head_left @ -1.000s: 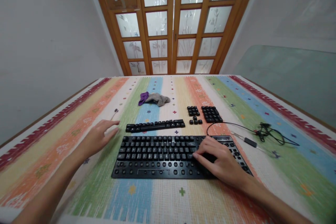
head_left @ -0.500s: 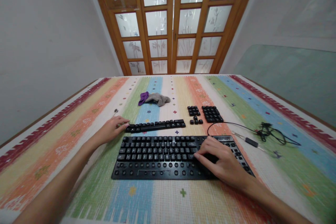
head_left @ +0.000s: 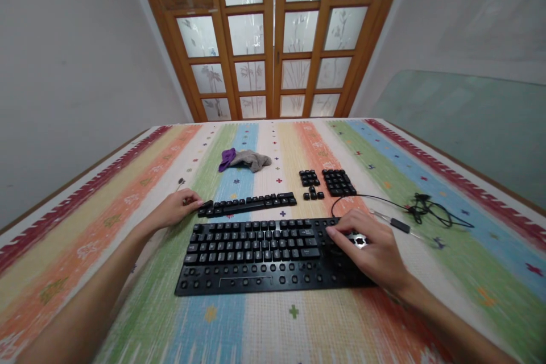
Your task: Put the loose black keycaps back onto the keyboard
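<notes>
A black keyboard [head_left: 256, 242] lies on the striped cloth, its lower rows and right end bare of keycaps. Beyond its back edge runs a line of loose keycaps [head_left: 256, 202]. At the left end of that line, my left hand [head_left: 177, 209] has its fingers closed on a keycap [head_left: 205, 209]. My right hand [head_left: 377, 247] is bent over the keyboard's right end, thumb and fingers gripping it. A pale, silvery patch shows between thumb and palm; I cannot make out what it is.
Grouped loose keycaps [head_left: 339, 183] lie at the back right, beside smaller groups [head_left: 309, 178]. A grey and purple cloth [head_left: 247, 160] sits farther back. To the right are a black cable [head_left: 430, 213] and a tool with a black handle [head_left: 400, 225].
The whole view has shifted slightly left. My right hand has moved a little right across the keyboard, uncovering the Enter key area. My left hand stays at the line of keycaps.
</notes>
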A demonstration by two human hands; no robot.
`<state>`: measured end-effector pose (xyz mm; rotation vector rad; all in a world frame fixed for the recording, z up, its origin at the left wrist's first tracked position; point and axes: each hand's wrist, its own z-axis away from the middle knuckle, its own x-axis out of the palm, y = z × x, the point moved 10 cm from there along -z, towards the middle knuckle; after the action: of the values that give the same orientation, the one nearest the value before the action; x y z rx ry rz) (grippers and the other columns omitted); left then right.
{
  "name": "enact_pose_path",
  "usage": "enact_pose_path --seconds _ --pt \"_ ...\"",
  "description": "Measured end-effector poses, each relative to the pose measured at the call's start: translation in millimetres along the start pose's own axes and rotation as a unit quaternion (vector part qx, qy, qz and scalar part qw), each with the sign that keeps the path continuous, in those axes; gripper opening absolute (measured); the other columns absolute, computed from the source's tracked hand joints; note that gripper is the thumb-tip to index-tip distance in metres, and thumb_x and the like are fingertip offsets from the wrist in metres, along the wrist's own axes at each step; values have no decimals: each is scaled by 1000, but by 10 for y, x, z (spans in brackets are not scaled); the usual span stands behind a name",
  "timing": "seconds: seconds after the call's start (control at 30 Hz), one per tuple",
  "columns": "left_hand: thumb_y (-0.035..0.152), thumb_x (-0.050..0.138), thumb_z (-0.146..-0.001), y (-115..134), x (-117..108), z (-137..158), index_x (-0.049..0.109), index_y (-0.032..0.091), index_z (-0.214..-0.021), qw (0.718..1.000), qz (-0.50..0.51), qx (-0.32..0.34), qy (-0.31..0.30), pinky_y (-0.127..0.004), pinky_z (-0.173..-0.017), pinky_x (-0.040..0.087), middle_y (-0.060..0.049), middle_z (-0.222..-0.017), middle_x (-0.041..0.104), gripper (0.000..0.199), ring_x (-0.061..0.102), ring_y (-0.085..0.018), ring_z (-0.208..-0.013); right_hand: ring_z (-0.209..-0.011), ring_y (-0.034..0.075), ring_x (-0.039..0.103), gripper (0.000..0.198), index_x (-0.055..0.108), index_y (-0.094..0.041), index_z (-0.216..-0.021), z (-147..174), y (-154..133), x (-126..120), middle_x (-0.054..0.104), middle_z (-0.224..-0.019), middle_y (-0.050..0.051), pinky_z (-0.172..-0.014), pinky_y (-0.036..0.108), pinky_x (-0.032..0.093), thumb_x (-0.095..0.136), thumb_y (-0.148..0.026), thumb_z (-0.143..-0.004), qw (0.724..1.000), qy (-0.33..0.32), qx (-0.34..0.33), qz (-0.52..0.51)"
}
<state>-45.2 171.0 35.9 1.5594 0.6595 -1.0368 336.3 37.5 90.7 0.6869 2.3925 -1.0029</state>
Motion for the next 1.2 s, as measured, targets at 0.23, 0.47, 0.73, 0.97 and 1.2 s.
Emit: enact_pose_path --seconds 0.23,0.47,0.73,0.97,1.2 --pt "80 49 -74 -28 24 -11 72 19 -82 1000 25 1 -4 -32 -74 51 -7 -85 74 66 66 -24 -79 -63 16 57 19 61 -20 -72 4 41 3 61 -68 1 -62 32 44 61 -22 -91 1000 3 10 8" --pt "86 52 -68 -80 85 -15 70 18 -76 999 48 -7 2 -32 -68 50 -7 -77 71 70 63 -23 -72 -65 15 56 17 60 -19 -73 10 17 0 59 -69 0 -63 30 43 63 -18 -90 1000 5 -16 1" --pt "90 51 -66 -89 -23 27 63 18 -77 996 83 -10 27 -31 -66 49 -6 -77 68 74 61 -21 -70 -65 15 56 18 60 -19 -73 3 19 33 60 -68 0 -62 29 43 63 -18 -91 1000 -3 -12 2" --pt "80 47 -81 -4 -237 378 58 18 -85 991 119 1 54 -27 -63 45 -2 -73 61 63 56 -17 -67 -66 15 57 18 63 -18 -75 -5 -114 277 60 -70 1 -63 29 44 59 -19 -92 997 -64 -38 -13" --pt "57 46 -94 262 81 984 58 19 -88 987 140 27 -71 -26 -66 45 0 -76 59 40 55 -16 -70 -74 15 53 17 62 -17 -76 37 -510 804 61 -74 2 -69 30 41 57 -17 -92 979 -165 -103 -57"
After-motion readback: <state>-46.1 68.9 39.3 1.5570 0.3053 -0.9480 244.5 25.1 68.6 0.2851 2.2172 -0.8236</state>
